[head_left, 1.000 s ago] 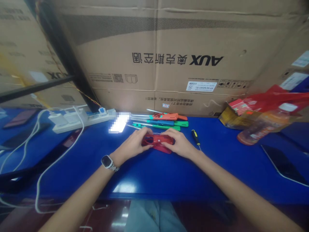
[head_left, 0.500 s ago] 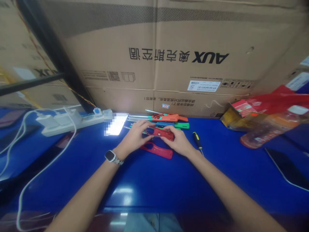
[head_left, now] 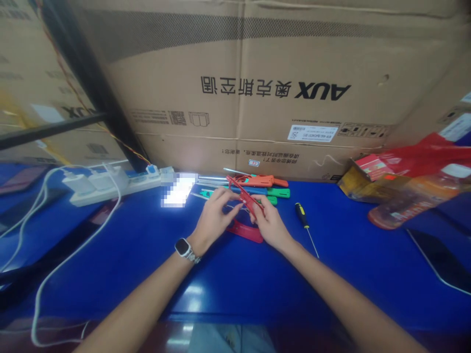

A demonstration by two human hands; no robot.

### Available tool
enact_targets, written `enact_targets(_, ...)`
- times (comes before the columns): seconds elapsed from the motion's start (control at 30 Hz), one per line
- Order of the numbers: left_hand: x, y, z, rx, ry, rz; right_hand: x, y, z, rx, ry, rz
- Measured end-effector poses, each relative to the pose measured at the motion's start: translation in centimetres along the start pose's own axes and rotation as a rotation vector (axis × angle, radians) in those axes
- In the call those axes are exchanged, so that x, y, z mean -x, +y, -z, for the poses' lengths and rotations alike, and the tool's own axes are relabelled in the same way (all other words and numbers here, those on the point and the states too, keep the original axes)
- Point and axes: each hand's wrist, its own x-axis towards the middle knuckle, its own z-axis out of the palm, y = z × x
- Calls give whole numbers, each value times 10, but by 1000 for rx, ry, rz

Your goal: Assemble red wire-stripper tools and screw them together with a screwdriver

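Above the table, my right hand (head_left: pixel 272 223) grips a red lighter casing half (head_left: pixel 247 197), thumb on its near side, the casing tilted with its upper end leaning left. My left hand (head_left: pixel 215 213) is closed in at the casing's left edge, index finger and thumb against it; anything small between those fingertips is hidden. Below them lies the other red casing half (head_left: pixel 246 232) on the blue table (head_left: pixel 235 279), partly covered by my right hand. Just behind are several long-nosed lighters: an orange one (head_left: pixel 259 181), a blue one (head_left: pixel 253 190) and green ones (head_left: pixel 278 193).
A black-and-yellow screwdriver (head_left: pixel 301 215) lies to the right. Further right are a drink bottle (head_left: pixel 415 196), a red bag (head_left: pixel 423 152) and a dark phone (head_left: pixel 437 257). Left stand a bright screen (head_left: pixel 180 190) and a white power strip (head_left: pixel 136 185) with cables. A large carton (head_left: pixel 265 113) forms the back.
The red casing half has turned from nearly level to a steep tilt in my hands. My left hand has shifted slightly right, toward its edge. The view has moved a little.
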Motion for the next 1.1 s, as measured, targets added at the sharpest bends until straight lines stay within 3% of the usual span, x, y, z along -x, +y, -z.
enact_targets(0.17,2,4,-7,39,43,13,3,-4,-6,21,2,40)
enact_targets(0.47,-1,5,-8,119,84,156,9,-7,-12,134,-36,63)
enact_targets(0.8,0,-5,-9,274,46,272,6,-5,-11,102,8,59)
enact_targets(1.1,0,-3,-7,213,64,170,6,-7,-8,110,16,43)
